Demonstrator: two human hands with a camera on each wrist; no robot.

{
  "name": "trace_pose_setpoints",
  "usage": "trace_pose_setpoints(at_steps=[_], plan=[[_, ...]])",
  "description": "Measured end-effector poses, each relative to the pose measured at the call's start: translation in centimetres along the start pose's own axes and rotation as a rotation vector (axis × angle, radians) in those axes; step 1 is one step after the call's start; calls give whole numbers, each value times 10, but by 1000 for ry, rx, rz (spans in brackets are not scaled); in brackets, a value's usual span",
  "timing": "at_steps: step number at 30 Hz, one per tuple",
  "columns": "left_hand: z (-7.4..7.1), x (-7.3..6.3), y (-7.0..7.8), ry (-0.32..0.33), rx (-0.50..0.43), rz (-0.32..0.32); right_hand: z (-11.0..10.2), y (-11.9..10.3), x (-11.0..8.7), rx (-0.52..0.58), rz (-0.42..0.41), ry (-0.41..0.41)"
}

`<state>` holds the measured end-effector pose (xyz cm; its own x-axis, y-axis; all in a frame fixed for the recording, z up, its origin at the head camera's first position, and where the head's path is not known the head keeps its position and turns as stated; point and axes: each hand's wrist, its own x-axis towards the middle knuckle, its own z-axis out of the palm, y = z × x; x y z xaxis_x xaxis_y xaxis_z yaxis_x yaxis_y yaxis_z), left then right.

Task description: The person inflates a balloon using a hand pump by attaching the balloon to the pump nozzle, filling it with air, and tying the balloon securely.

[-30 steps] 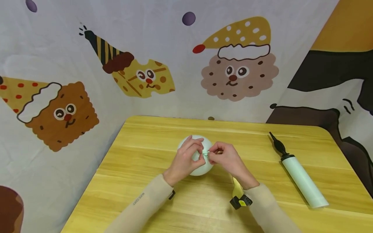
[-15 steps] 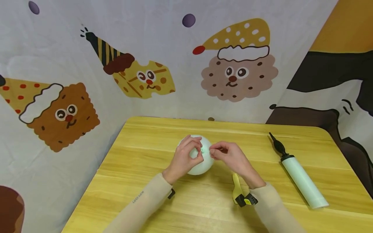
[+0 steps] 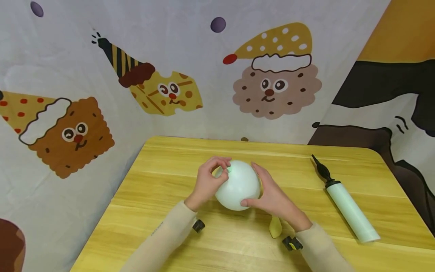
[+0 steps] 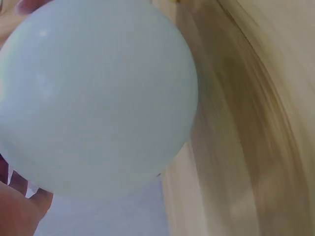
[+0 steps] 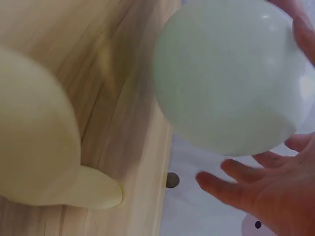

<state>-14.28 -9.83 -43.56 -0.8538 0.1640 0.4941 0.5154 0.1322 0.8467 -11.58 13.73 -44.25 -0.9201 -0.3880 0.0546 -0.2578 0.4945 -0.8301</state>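
Head view: left hand pinching the neck, right hand flanking the pale balloon

Balloon is sitting between the 2 hands, seemingly above the tabletop. Left fingers are curling to meet the thumb and appearing to pinch the neck; too small to tell whether it's knotted. Right fingers are lying spread along the balloon's right side, thumb on its near face; can't tell which tips are actually touching. 1 yellow balloon is lying below the right hand; hand pump is lying well apart, farther right.

Step in hand is looking like steadying the balloon by neck and side. Doing it well is probably calling for light, broad right-hand support, no nails digging into the thin skin, left fingers gripping only the neck without stretching it.
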Motion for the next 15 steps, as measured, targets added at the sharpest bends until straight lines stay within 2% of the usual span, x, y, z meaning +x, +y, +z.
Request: trace_pose_setpoints(at_steps=[2,5,10,13,15], plan=[[1,0,0,2,-67,-59,1,0,-1,2,3,-5],[3,1,-2,-7,-119,-94,2,1,-2,7,13,-3],[0,-3,-6,-38,-98,-131,1,2,-3,34,60,-1],[-5,-8,-10,-45,-76,-170,-2,5,-3,109,101,-6],[-9,-12,-13,-74,-65,-202,-4,7,-2,176,127,-10]])
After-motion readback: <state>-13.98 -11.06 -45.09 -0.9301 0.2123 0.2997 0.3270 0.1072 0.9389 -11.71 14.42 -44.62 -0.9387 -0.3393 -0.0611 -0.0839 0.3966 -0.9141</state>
